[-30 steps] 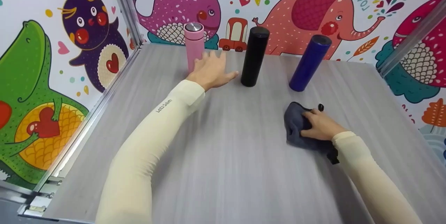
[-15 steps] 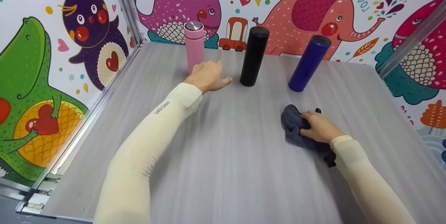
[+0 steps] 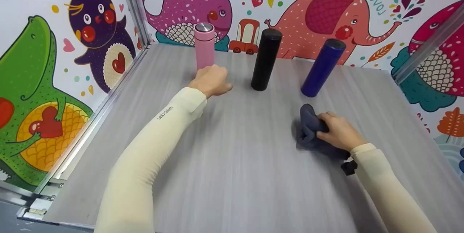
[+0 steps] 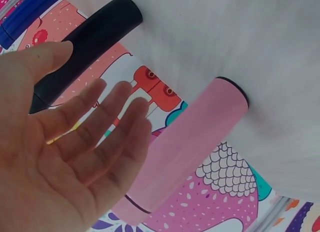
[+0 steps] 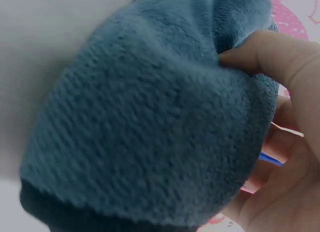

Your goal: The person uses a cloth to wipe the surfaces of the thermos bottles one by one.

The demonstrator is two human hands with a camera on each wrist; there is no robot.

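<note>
In the head view my left hand (image 3: 211,80) hovers just in front of a pink thermos bottle (image 3: 204,50), covering its lower part. The left wrist view shows that hand's palm with loosely bent fingers (image 4: 122,147), holding nothing; whether they touch the pink bottle I cannot tell. My right hand (image 3: 339,130) pinches a dark grey-blue fuzzy cloth (image 3: 312,133) between thumb and fingers on the right of the table. Close up, the cloth (image 5: 145,117) bunches at the thumb, and its lower border is darker. Part of it seems raised off the surface, casting a shadow.
A black thermos bottle (image 3: 266,59) stands right of the pink one, and a blue thermos bottle (image 3: 322,68) stands farther right. All are on a grey wood-grain table (image 3: 239,175). Cartoon-printed panels (image 3: 304,8) close off the back and sides, with a metal rail (image 3: 98,111) at left.
My left hand's fingers, spread and straight before, have bent, and the hand has drawn slightly back and down. My right hand has lifted the cloth a little. The bottles stay where they were.
</note>
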